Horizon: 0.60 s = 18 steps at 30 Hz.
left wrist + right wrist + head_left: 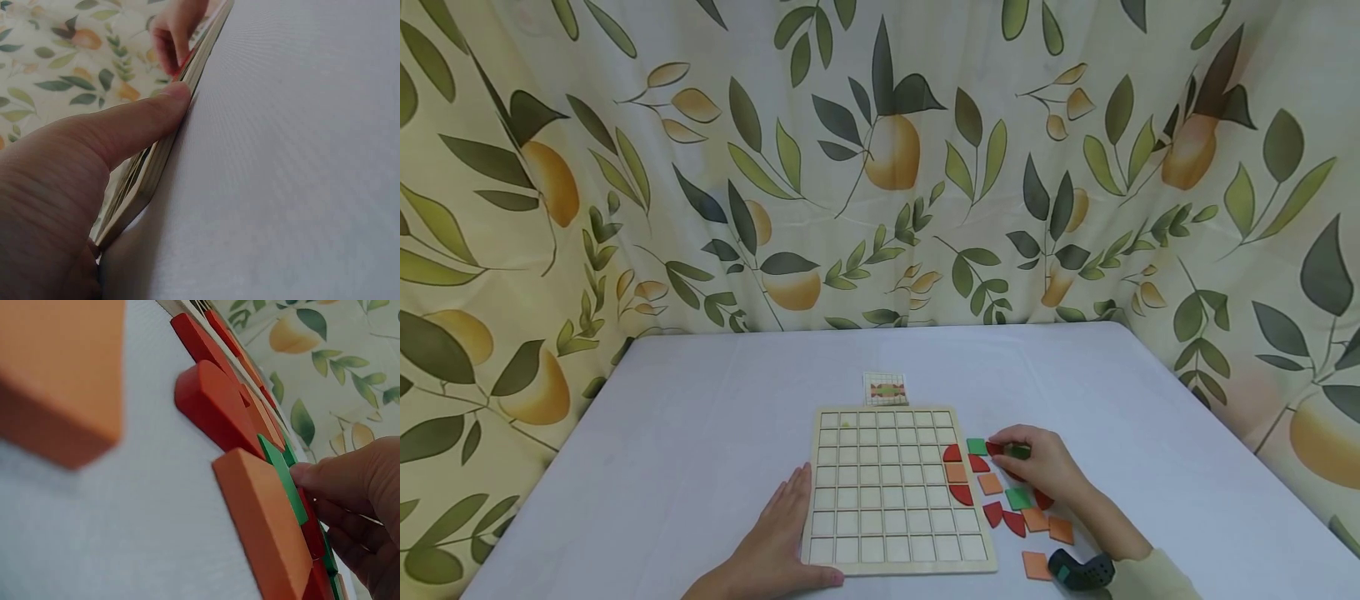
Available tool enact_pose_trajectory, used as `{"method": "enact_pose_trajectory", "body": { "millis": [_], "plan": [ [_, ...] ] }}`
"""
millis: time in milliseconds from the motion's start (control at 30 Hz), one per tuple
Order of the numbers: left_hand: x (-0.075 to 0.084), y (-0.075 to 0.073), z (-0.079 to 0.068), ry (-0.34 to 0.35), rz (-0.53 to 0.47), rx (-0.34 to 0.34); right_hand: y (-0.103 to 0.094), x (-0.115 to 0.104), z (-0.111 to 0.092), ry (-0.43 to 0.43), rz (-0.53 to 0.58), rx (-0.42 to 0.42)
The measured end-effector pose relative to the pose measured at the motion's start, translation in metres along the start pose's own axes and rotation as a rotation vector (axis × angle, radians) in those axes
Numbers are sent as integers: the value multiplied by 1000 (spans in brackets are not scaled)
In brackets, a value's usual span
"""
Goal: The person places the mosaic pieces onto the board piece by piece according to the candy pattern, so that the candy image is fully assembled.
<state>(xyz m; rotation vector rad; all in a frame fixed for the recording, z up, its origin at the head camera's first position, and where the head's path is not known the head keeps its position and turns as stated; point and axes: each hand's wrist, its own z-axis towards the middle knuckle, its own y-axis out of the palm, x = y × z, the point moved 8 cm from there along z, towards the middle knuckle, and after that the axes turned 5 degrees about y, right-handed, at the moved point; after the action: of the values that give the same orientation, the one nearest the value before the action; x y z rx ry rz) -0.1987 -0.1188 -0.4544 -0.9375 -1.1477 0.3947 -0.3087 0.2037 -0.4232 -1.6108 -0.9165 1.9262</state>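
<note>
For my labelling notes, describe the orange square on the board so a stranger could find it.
On the white table lies a gridded board. In its rightmost column, the orange square sits between two red pieces; it is the only orange piece on the board.

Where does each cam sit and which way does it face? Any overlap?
Head: worn on the head, facing forward and down at the board, loose pieces and curtain; left hand and right hand show.
Left wrist: on that wrist, looking along the board's edge; left thumb close up, right hand beyond.
Right wrist: on that wrist, looking across the loose pieces; right thumb and fingers show.
Shared: head and left wrist both show the board and both hands.
</note>
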Motion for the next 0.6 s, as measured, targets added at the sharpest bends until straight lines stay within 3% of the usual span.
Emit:
{"method": "enact_pose_trajectory", "body": {
  "millis": [333,600],
  "plan": [
    [1,-1,0,5,7,8,2,0,1,-9,-5,-38],
    [1,-1,0,6,1,8,-3,7,3,31,-8,19]
  ]
}}
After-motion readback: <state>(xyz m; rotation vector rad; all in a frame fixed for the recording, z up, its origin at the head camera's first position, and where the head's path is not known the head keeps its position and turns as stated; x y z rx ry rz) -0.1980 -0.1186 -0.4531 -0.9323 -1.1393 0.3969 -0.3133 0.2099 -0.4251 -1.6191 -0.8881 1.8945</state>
